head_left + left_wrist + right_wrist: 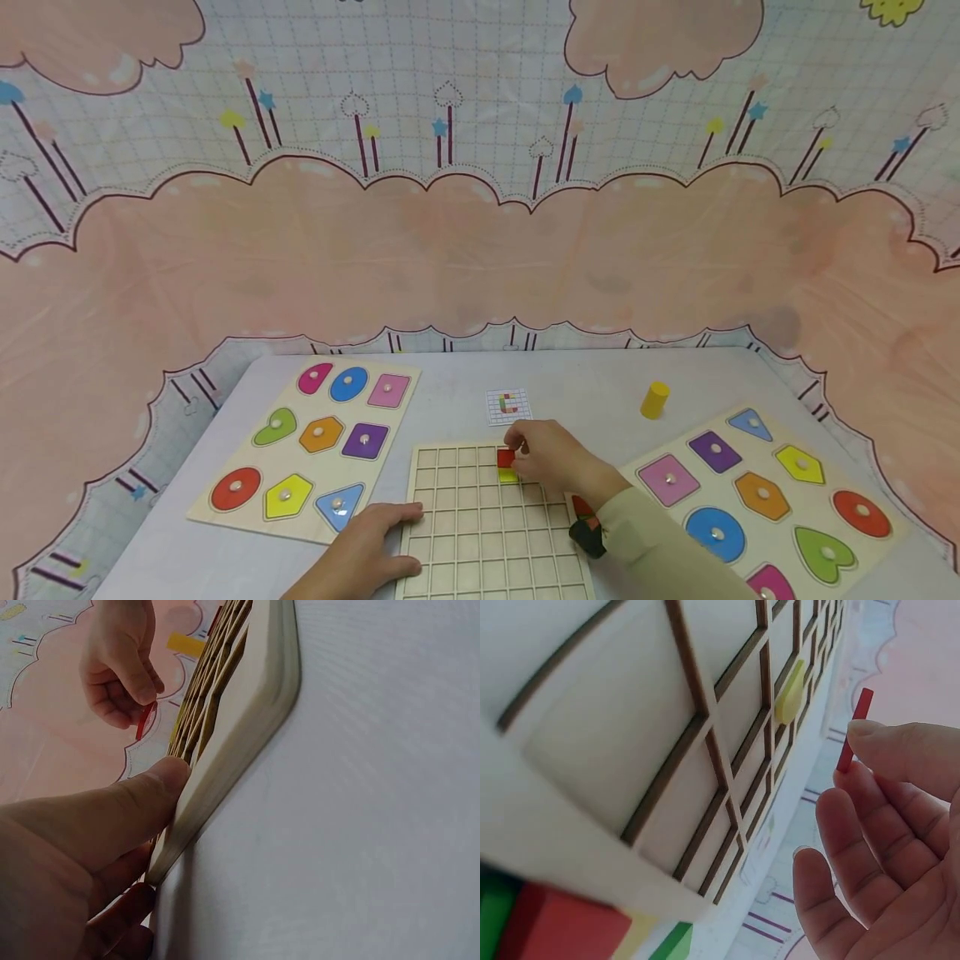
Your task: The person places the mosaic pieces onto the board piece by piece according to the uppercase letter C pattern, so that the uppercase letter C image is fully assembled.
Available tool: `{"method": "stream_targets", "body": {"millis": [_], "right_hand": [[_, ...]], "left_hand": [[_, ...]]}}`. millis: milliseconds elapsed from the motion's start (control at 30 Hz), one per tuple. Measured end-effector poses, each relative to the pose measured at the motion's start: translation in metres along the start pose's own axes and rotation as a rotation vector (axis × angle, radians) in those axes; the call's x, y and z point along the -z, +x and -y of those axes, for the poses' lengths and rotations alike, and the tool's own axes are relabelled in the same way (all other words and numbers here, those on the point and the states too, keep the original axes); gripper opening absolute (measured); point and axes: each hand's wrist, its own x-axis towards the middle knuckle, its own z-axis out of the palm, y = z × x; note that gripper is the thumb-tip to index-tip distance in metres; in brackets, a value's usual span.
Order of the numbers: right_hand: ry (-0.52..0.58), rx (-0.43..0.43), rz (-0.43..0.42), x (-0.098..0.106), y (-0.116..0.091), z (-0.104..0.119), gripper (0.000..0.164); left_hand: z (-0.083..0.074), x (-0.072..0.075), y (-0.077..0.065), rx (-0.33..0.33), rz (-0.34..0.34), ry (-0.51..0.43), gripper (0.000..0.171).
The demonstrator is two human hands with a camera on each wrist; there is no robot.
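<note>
My right hand point(551, 454) pinches a thin red square tile point(855, 731) between thumb and fingertips, over the far part of a wooden grid board point(457, 525). Just nearer than the red tile, a yellow tile point(508, 476) sits in one of the board's cells; the right wrist view shows it standing a little above the grid lines. At the board's left edge, my left hand point(367, 546) holds on, its thumb point(169, 776) against the rim and the other fingers curled beside it.
A small pattern card point(508, 407) lies beyond the board. Shape puzzle boards with knobs flank it, one left point(300, 446) and one right point(772, 500). A yellow cylinder point(655, 400) stands at the back right. Red point(570, 922) and green point(673, 943) blocks lie by the grid board's right edge.
</note>
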Motion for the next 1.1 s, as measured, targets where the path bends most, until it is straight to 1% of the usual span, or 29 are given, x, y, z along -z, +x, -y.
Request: {"method": "stream_targets", "body": {"millis": [133, 300, 467, 733, 967, 1100], "right_hand": [[-0.008, 0.002, 0.011, -0.003, 0.003, 0.002, 0.020], [-0.028, 0.019, 0.020, -0.007, 0.006, 0.005, 0.019], [-0.043, 0.025, 0.022, -0.010, 0.010, 0.007, 0.019], [-0.016, 0.023, 0.046, -0.014, 0.011, 0.008, 0.019], [-0.034, 0.015, 0.057, -0.017, 0.011, 0.007, 0.019], [-0.053, 0.015, 0.057, -0.020, 0.011, 0.005, 0.020]], "left_hand": [[0.000, 0.000, 0.000, -0.013, -0.004, 0.003, 0.057], [0.001, 0.000, -0.001, -0.009, -0.007, 0.006, 0.057], [0.001, 0.000, -0.001, 0.000, -0.002, 0.000, 0.057], [0.000, 0.001, 0.001, 0.031, 0.014, -0.005, 0.058], [0.000, 0.000, 0.001, 0.002, 0.009, -0.006, 0.058], [0.000, -0.001, 0.001, 0.000, 0.003, 0.003, 0.058]]}}
